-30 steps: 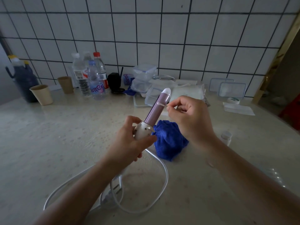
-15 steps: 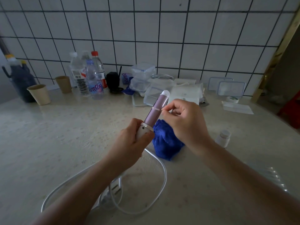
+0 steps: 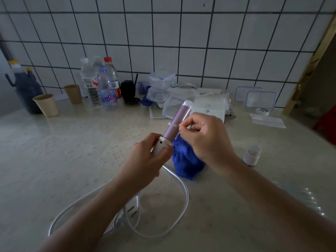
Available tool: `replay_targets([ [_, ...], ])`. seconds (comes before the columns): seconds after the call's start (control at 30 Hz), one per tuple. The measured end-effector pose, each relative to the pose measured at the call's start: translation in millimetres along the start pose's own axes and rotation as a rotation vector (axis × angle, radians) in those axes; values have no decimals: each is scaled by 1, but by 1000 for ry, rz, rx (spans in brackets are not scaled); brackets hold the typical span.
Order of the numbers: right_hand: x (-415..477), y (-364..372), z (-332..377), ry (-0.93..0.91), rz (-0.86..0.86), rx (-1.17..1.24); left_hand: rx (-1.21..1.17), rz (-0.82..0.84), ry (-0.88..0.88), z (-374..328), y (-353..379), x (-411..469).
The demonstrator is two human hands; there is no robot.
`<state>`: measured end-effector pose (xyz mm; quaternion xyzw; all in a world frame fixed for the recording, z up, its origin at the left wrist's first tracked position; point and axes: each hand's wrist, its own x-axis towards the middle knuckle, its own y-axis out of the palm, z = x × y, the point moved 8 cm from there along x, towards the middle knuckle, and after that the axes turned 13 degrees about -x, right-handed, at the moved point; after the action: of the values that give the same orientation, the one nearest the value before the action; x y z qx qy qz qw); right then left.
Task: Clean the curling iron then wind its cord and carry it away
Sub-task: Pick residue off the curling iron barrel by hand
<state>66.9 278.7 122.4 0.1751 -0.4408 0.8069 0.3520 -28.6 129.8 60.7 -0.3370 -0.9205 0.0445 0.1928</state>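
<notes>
Pale speckled worktop (image 3: 72, 160), crumpled blue cloth (image 3: 185, 160) behind your lilac curling iron (image 3: 180, 117); left fingers (image 3: 146, 144) round its handle, right fingers (image 3: 187, 124) tight on a thin white stick (image 3: 172, 125).

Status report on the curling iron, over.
Left hand grips curling iron handle. Right hand pinches thin white stick against barrel. Cord loose on counter. Blue cloth beside.

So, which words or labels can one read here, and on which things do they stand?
"anten", roughly, in pink letters: front water bottle; the start curves out of sight.
Similar pink letters, sideways, unreadable: small blue item.
Labels on the white-capped bottle and the red-capped bottle: too blurred.
Small mark on the white box: too small.
</notes>
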Motion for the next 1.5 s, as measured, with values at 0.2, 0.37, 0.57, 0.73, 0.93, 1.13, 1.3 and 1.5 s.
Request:
replay_targets([
  [0.2,14,-25,-22,104,-123,7,-12,7,-3,-1,4,-2],
  [0.37,-7,12,3,-8,43,-4,-22,-30,28,-2,-4,0],
  [0.57,12,-23,-14,49,-124,-8,-16,30,55,-6,3,-2],
  [0.73,17,-33,-20,79,-166,4,-4,53,45,-6,5,-3],
  [0.93,-16,19,16,-61,50,5,-79,-14,28,-7,-5,0],
  [1.13,9,-22,-5,22,-102,44,-168,-11,-41,-2,-4,-1],
  [1.3,8,-22,-5,21,-107,79,-128,-22,-33,0,-3,0],
  [1.5,-10,14,5,-34,22,4,-23,-23,9,-3,-4,1],
])
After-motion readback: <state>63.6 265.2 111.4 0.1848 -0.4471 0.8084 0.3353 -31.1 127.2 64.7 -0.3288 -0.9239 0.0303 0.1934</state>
